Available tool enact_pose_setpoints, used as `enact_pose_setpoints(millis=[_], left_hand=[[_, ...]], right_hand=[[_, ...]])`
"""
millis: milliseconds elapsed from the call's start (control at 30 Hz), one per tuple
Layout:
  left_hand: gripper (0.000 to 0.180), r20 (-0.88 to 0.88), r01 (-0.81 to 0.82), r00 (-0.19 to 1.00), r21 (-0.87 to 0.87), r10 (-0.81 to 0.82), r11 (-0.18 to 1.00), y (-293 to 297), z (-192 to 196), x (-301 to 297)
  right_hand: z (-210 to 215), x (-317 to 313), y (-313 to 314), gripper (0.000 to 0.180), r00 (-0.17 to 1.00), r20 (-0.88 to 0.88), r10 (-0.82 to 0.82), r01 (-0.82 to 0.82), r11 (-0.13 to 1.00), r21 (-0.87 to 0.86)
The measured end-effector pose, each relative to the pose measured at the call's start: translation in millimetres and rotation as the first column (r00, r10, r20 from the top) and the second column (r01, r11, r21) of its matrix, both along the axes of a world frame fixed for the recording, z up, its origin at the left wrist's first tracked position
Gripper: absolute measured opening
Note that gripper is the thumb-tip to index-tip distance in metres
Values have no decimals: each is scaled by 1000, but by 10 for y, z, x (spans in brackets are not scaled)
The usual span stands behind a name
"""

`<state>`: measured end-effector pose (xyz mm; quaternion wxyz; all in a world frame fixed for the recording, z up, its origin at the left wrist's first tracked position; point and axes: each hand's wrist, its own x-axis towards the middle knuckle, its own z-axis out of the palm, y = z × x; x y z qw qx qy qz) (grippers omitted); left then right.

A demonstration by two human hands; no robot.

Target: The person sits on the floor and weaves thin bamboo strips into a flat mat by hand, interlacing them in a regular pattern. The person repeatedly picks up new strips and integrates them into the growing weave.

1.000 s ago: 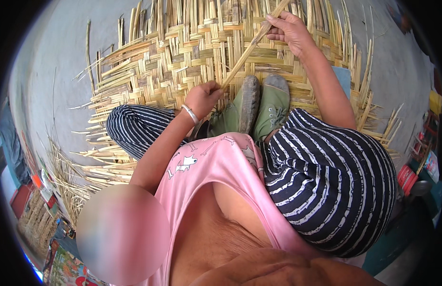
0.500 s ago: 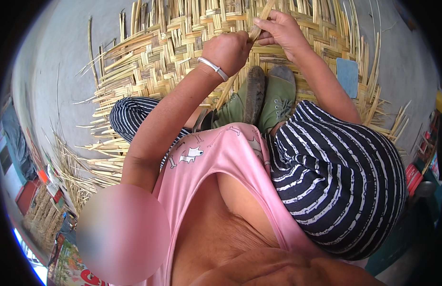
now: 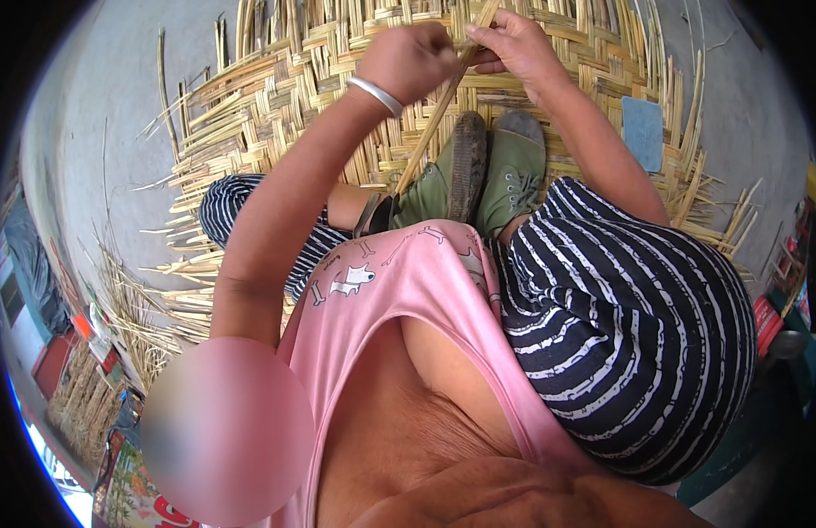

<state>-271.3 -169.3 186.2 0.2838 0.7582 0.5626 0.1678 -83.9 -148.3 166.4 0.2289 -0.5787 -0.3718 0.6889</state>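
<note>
A long thin bamboo strip (image 3: pixel 434 123) slants from my hands down toward my green shoes (image 3: pixel 478 172). My left hand (image 3: pixel 408 60), with a silver bangle at the wrist, is closed around the strip near its upper part. My right hand (image 3: pixel 514 46) pinches the same strip just above, fingers meeting the left hand. Both hands are raised over a large woven bamboo mat (image 3: pixel 276 97) that I sit on, my striped trouser legs folded on it.
Loose strip ends stick out around the mat's edges on the grey concrete floor (image 3: pixel 100 132). A small blue rectangle (image 3: pixel 642 132) lies on the mat at right. Bundles of straw-like strips (image 3: pixel 117 326) lie at left; red items (image 3: pixel 767 312) sit at the right edge.
My left hand rose from near my shoes up to the strip and joined my right hand on it. Both hands now grip it together, higher in view.
</note>
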Motion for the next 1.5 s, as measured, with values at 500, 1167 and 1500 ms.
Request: enact_pose_setpoints(millis=[500, 1167, 1500], left_hand=[[63, -150, 37, 986, -210, -70, 977, -143, -125, -126], [73, 183, 27, 974, -679, 133, 733, -266, -197, -891], [23, 345, 62, 827, -840, 443, 539, -491, -235, -247]], right_hand=[[-158, -31, 54, 12, 999, -33, 12, -9, 997, 83], [-253, 169, 422, 12, 970, -242, 5, 21, 995, 102], [-546, 312, 393, 26, 931, -279, 236, -197, 967, 158]])
